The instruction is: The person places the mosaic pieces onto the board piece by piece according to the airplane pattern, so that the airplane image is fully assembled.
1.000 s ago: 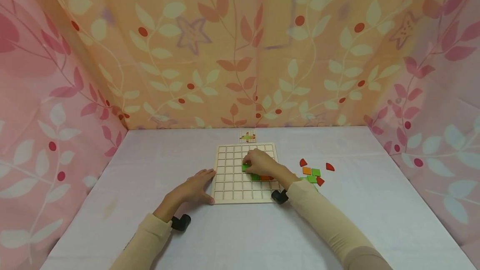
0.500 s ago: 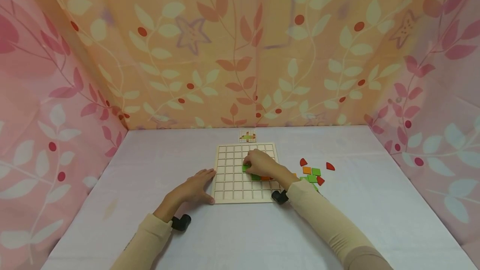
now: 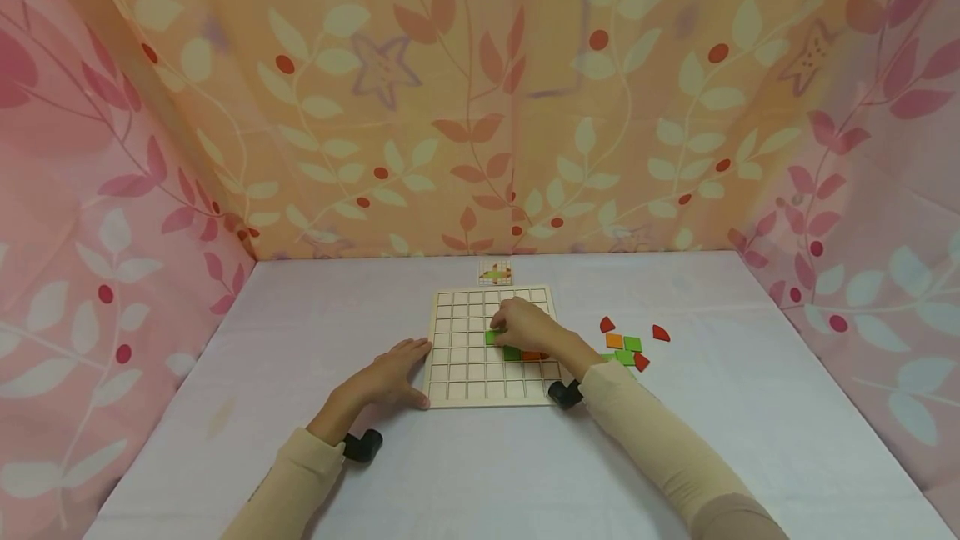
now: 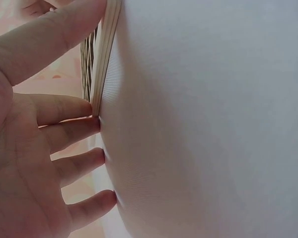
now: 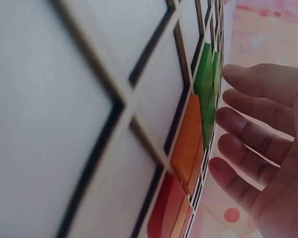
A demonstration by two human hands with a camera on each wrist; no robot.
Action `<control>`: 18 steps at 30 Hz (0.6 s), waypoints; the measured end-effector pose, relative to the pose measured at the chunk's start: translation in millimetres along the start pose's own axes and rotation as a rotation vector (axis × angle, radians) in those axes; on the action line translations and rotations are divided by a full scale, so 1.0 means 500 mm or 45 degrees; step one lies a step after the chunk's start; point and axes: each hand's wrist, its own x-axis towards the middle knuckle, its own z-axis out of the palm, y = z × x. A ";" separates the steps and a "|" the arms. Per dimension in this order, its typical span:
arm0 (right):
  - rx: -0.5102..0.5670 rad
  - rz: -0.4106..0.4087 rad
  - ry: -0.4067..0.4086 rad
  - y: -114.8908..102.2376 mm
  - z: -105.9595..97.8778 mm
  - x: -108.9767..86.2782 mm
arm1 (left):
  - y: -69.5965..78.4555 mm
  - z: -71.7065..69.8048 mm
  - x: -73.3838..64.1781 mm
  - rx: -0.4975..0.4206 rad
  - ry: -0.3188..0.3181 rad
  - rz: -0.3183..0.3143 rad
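Observation:
A pale wooden grid board [image 3: 457, 365] lies on the white table. My left hand [image 3: 388, 375] rests at its left side, fingers spread and nearly straight; in the left wrist view the thumb and forefinger touch the board edge [image 4: 105, 59]. My right hand [image 3: 525, 327] hovers close over the board's middle with loosely bent fingers and nothing between them. Just by its fingertips a green square tile [image 3: 491, 338] sits in a cell. Another green tile [image 3: 512, 354], an orange tile [image 5: 188, 144] and a red rounded piece [image 5: 164, 203] lie in cells nearby, partly under the hand.
Right of the board lie loose pieces: red quarter-round ones [image 3: 660, 332], green squares [image 3: 632, 344] and an orange square [image 3: 614, 342]. A small pattern card [image 3: 495, 273] with a coloured figure lies behind the board. Flowered cloth [image 3: 465, 107] encloses the table on three sides.
My right fingers have come off the green tile and shifted slightly right, leaving more of it showing in its cell. The left hand has stayed still.

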 end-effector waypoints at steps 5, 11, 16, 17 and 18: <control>0.097 -0.012 0.029 0.013 -0.013 -0.016 | -0.002 0.001 0.001 0.009 -0.001 0.003; 0.183 0.016 0.050 0.033 -0.031 -0.046 | -0.002 0.001 0.000 0.015 0.004 0.000; 0.224 0.048 0.061 0.052 -0.047 -0.076 | 0.000 0.002 0.001 0.014 0.011 -0.003; 0.226 0.054 0.066 0.056 -0.050 -0.082 | 0.001 0.002 0.000 0.012 0.008 -0.002; 0.229 0.064 0.069 0.059 -0.053 -0.089 | 0.001 0.002 0.001 0.010 0.006 -0.003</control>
